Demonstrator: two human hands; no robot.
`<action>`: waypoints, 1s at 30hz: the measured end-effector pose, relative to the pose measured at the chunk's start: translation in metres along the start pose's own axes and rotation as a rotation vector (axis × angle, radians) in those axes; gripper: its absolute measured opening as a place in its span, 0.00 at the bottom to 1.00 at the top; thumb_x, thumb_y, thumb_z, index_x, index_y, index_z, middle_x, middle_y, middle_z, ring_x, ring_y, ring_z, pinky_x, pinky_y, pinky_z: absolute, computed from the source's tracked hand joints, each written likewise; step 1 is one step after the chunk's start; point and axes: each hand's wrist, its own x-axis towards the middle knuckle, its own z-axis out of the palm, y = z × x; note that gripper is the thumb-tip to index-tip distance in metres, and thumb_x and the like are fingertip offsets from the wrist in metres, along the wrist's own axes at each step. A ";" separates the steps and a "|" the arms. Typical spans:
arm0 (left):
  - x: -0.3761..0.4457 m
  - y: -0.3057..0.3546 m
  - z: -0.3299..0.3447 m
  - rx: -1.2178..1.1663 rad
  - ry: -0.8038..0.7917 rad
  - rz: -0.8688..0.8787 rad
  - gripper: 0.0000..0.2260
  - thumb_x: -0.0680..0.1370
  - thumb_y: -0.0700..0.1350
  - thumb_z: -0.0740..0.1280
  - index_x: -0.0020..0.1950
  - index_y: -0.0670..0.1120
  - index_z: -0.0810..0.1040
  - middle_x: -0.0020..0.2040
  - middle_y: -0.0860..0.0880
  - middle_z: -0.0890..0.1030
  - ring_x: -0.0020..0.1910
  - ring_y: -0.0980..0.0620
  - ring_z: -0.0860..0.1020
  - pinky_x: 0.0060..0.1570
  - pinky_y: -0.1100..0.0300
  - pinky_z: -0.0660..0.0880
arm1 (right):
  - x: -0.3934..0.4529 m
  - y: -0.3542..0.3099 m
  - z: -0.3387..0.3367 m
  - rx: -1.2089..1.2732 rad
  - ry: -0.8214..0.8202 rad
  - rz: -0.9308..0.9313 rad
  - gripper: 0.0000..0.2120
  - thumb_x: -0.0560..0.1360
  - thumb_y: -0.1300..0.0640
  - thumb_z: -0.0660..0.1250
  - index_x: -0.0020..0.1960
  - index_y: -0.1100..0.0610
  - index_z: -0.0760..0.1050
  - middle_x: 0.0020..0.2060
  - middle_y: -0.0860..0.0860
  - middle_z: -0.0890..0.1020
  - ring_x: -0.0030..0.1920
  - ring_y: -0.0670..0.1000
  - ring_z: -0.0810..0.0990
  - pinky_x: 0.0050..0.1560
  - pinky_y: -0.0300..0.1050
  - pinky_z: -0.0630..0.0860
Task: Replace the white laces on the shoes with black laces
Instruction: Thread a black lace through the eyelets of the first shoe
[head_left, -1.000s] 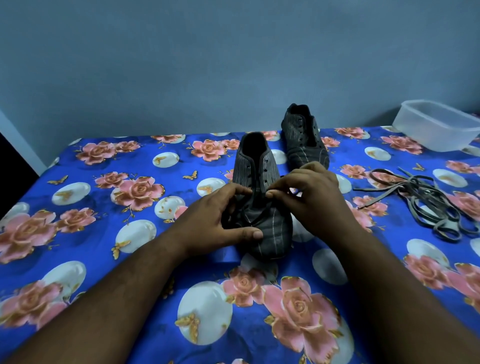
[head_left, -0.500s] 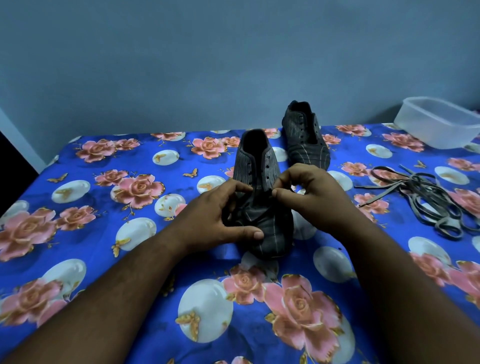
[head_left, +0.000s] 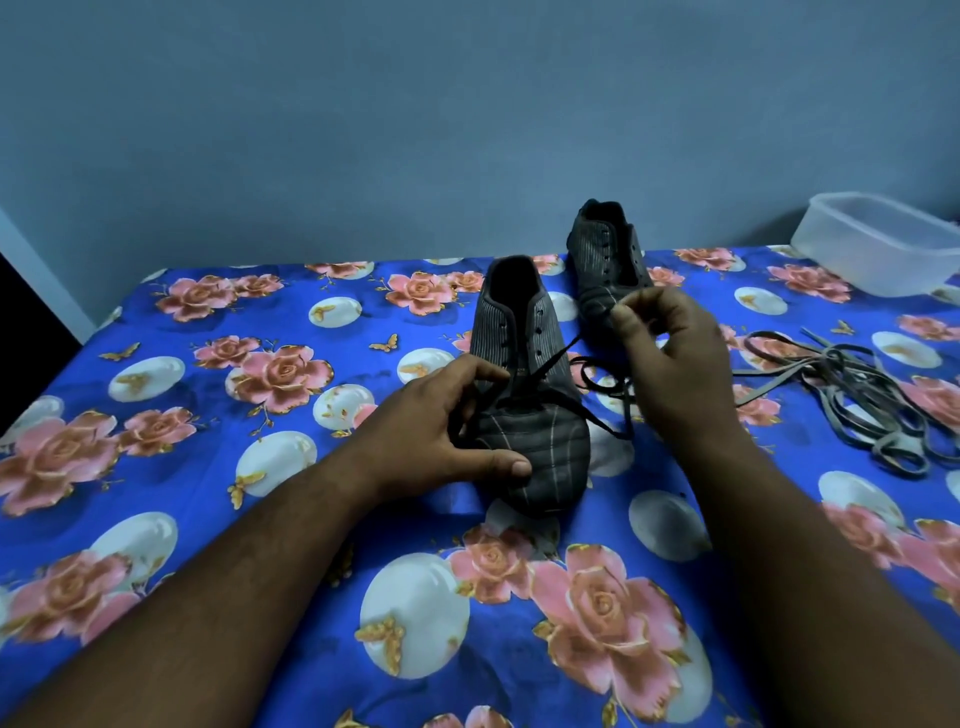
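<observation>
Left hand (head_left: 441, 426) grip curled round near shoe (head_left: 530, 410), thumb on toe. Right hand (head_left: 670, 353) raised just right of shoe, grip pinching black lace (head_left: 597, 382) end. Far shoe (head_left: 605, 260) behind right hand. Removed laces (head_left: 852, 395) heaped further right.

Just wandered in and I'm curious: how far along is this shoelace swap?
Done: both shoes look stripped of old laces, which lie heaped on the cloth. In hand: the near shoe has a black lace through its lowest eyelets; the right hand pinches one end, raised, while the left hand steadies the shoe. Left: its upper eyelets, then the far shoe, apparently unlaced.
</observation>
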 end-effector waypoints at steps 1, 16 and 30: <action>0.000 0.000 0.000 0.002 0.004 0.002 0.35 0.61 0.69 0.77 0.64 0.62 0.71 0.46 0.56 0.81 0.46 0.52 0.80 0.49 0.48 0.78 | -0.002 0.002 0.002 -0.098 -0.037 0.003 0.01 0.78 0.56 0.70 0.50 0.52 0.79 0.46 0.50 0.81 0.50 0.50 0.78 0.55 0.48 0.74; 0.004 0.006 0.007 0.155 0.273 0.215 0.11 0.77 0.56 0.69 0.55 0.51 0.82 0.41 0.61 0.75 0.43 0.61 0.75 0.43 0.62 0.70 | -0.003 -0.002 -0.006 -0.256 -0.537 -0.318 0.06 0.77 0.47 0.72 0.48 0.49 0.83 0.43 0.44 0.82 0.50 0.54 0.77 0.55 0.60 0.72; 0.003 0.020 0.016 0.175 0.308 0.140 0.09 0.77 0.56 0.67 0.50 0.52 0.81 0.44 0.56 0.74 0.42 0.57 0.75 0.41 0.59 0.72 | -0.012 -0.004 0.007 -0.248 -0.368 -0.305 0.07 0.77 0.50 0.70 0.55 0.46 0.80 0.45 0.40 0.80 0.53 0.51 0.76 0.56 0.60 0.72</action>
